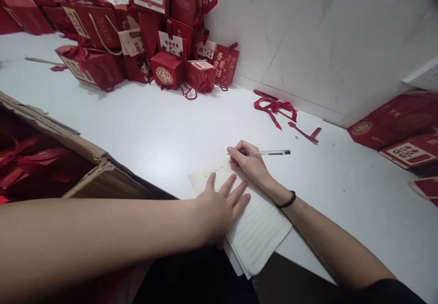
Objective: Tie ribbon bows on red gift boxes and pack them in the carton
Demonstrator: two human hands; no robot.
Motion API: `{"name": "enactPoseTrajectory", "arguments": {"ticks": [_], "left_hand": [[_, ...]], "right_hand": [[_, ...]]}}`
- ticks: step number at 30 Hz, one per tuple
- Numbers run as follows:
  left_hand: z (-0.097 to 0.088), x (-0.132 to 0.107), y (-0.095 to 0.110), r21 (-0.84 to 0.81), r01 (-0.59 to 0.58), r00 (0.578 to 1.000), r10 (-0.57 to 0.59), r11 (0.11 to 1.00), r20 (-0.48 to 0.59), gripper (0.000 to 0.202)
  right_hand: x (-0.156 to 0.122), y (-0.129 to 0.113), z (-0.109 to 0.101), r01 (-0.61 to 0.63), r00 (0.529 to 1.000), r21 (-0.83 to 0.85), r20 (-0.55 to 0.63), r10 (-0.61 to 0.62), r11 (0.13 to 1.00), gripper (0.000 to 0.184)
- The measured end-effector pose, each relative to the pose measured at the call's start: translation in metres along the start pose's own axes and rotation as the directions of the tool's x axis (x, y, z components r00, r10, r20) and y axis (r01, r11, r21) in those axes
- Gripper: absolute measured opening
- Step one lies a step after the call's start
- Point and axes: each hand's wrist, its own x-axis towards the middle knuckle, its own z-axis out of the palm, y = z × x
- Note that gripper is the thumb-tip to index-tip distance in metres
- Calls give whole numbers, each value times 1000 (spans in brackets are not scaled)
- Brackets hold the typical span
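Observation:
A lined paper pad (263, 231) lies at a slant on the white table, its lower corner hanging past the front edge. My left hand (219, 208) rests flat on it with the fingers spread. Near the top of the sheet, my right hand (251, 162) grips a clear-barrelled pen (273, 152) with a black end. The pen's tip is hidden by the fingers. Some small faint marks show on the upper left of the page, too small to read. A black band circles my right wrist.
Red gift boxes (167, 70) are stacked against the wall at the back left; more red boxes (393, 117) stand at the right. Loose red ribbons (275, 108) lie by the wall. An open cardboard carton (85, 151) holding red items adjoins the table at the left.

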Motion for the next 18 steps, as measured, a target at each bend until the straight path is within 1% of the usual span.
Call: {"name": "enactPoseTrajectory", "arguments": {"ticks": [2, 4, 6, 9, 13, 16, 18], "left_hand": [[7, 3, 3, -15, 39, 999, -40, 999, -35, 102], [14, 5, 5, -33, 68, 994, -71, 997, -84, 95], [20, 8, 7, -30, 75, 991, -77, 997, -110, 89], [27, 10, 7, -2, 74, 990, -73, 997, -124, 91], [33, 11, 7, 0, 81, 974, -79, 997, -214, 95], [34, 11, 7, -5, 79, 977, -79, 997, -198, 95], [35, 12, 8, -20, 84, 974, -87, 996, -211, 95]], "right_hand": [[-1, 1, 0, -4, 999, -28, -44, 2, 1000, 27], [-5, 1, 0, 16, 998, -48, -65, -19, 999, 24], [-8, 0, 0, 64, 994, -127, -83, -75, 990, 26], [-10, 0, 1, 132, 984, -234, -87, -156, 963, 32], [-9, 1, 2, 138, 987, -206, -57, -152, 969, 31], [-9, 2, 2, 137, 987, -215, -51, -151, 967, 31], [-9, 2, 2, 125, 989, -234, -47, -139, 964, 32]]}}
